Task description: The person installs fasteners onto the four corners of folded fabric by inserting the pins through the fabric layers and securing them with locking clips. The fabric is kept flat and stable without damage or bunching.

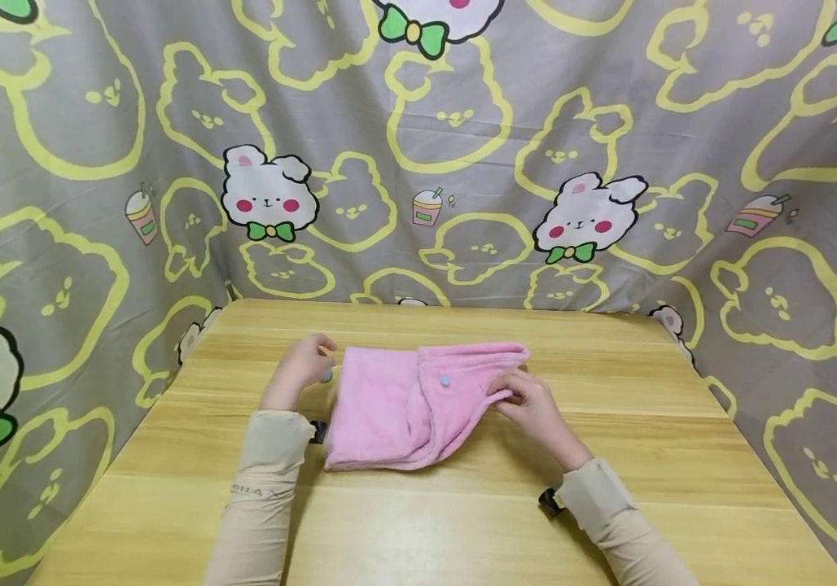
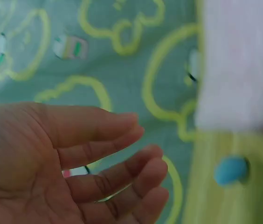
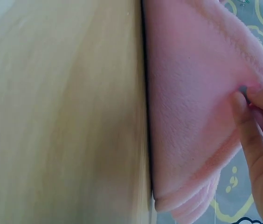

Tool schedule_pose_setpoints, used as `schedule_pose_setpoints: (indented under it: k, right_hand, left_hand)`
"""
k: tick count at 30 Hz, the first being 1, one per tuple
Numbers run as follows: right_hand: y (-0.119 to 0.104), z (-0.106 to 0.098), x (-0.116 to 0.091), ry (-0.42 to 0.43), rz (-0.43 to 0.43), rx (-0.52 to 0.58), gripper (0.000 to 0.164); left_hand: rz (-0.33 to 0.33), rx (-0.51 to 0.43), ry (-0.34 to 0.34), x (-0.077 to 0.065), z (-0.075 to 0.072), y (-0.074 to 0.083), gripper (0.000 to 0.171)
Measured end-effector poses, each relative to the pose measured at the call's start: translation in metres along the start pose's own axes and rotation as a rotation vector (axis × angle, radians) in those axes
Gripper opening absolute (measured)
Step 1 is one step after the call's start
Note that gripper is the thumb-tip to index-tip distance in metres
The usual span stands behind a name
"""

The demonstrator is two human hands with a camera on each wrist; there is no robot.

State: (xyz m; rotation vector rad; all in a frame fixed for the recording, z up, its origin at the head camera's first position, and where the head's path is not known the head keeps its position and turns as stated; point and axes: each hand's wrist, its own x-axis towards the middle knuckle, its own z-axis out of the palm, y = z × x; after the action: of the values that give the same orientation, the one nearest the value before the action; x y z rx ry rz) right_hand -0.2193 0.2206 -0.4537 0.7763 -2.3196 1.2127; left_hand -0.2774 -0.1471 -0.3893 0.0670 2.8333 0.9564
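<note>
A folded pink plush cloth (image 1: 378,403) lies on the wooden table, with a blue button (image 1: 445,381) on its upper layer. Its right part narrows toward my right hand (image 1: 532,405), which pinches the edge between thumb and fingertips. The right wrist view shows a small dark bluish spot (image 3: 243,91) at that pinch, mostly covered by the fingers. Beside the cloth's left edge, my left hand (image 1: 304,364) is apart from it, fingers loosely bent around nothing. A small round blue piece (image 2: 231,170) shows near this hand, below the cloth's corner; what it belongs to is unclear.
The wooden table (image 1: 418,521) spreads out around the cloth. A grey curtain (image 1: 462,146) printed with yellow outlines and white rabbits closes off the back and both sides. Dark wrist cameras (image 1: 550,503) sit at the sleeve cuffs.
</note>
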Motion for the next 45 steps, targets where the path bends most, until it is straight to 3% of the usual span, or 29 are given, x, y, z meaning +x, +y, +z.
schedule_pose_setpoints:
  k: [3, 9, 19, 23, 27, 30, 35, 37, 39, 45]
  right_hand:
    - [-0.001, 0.000, 0.000, 0.006, 0.012, 0.001, 0.019]
    - [-0.003, 0.001, 0.000, 0.019, 0.011, -0.018, 0.018]
    - [-0.039, -0.005, 0.005, 0.045, -0.008, -0.026, 0.019]
    - [-0.042, -0.006, 0.005, 0.040, -0.004, -0.023, 0.019]
    - [-0.041, -0.005, 0.005, 0.042, 0.007, -0.020, 0.019]
    - [-0.042, -0.005, 0.005, 0.041, 0.012, -0.019, 0.019]
    - [-0.042, -0.006, 0.005, 0.039, 0.013, -0.012, 0.019]
    - [-0.042, -0.006, 0.005, 0.036, 0.013, -0.007, 0.019]
    - [-0.042, -0.006, 0.005, 0.033, 0.014, -0.004, 0.018]
    - [-0.042, -0.006, 0.005, 0.031, 0.021, -0.006, 0.018]
  left_hand:
    - [-0.018, 0.088, -0.029, 0.011, 0.000, -0.013, 0.037]
    - [0.057, 0.291, -0.080, 0.027, 0.010, -0.023, 0.033]
    - [0.080, 0.356, -0.105, 0.035, 0.024, -0.028, 0.018]
    - [0.054, 0.336, -0.064, 0.031, 0.024, -0.027, 0.018]
    - [0.056, 0.271, 0.039, 0.021, 0.023, -0.013, 0.018]
    - [0.098, 0.199, 0.104, 0.012, 0.024, 0.005, 0.020]
    - [0.193, 0.097, 0.144, 0.003, 0.036, 0.037, 0.025]
    - [0.229, 0.049, 0.129, 0.000, 0.042, 0.049, 0.026]
    - [0.263, -0.051, 0.071, 0.000, 0.050, 0.059, 0.025]
    - [0.279, -0.484, -0.202, -0.001, 0.076, 0.085, 0.028]
